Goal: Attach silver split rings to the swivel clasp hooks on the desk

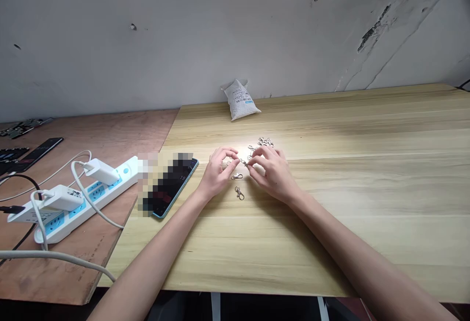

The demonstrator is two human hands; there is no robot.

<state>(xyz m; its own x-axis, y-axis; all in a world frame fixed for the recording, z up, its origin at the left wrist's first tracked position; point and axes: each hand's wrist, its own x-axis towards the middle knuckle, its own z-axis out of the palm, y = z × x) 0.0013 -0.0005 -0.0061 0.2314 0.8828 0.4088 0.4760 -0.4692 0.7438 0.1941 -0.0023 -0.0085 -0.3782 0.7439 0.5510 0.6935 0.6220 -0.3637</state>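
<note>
A small silver swivel clasp (244,162) is held between my two hands, just above the wooden table. My left hand (217,174) pinches its left end between thumb and forefinger. At the other end, the fingertips of my right hand (273,173) are closed on it. Two loose clasps, an upper one (237,176) and a lower one (239,193), lie on the table below the held one. Beyond my right hand is a small pile of clasps (265,141), partly hidden by the fingers. Thin ring-like metal shows near my left fingers, too small to make out.
A white plastic packet (240,100) with a label stands near the wall. Left of my left forearm lies a phone (179,184), partly blurred out. Farther left, a white power strip (88,198) with chargers and cables rests on a reddish board (147,130).
</note>
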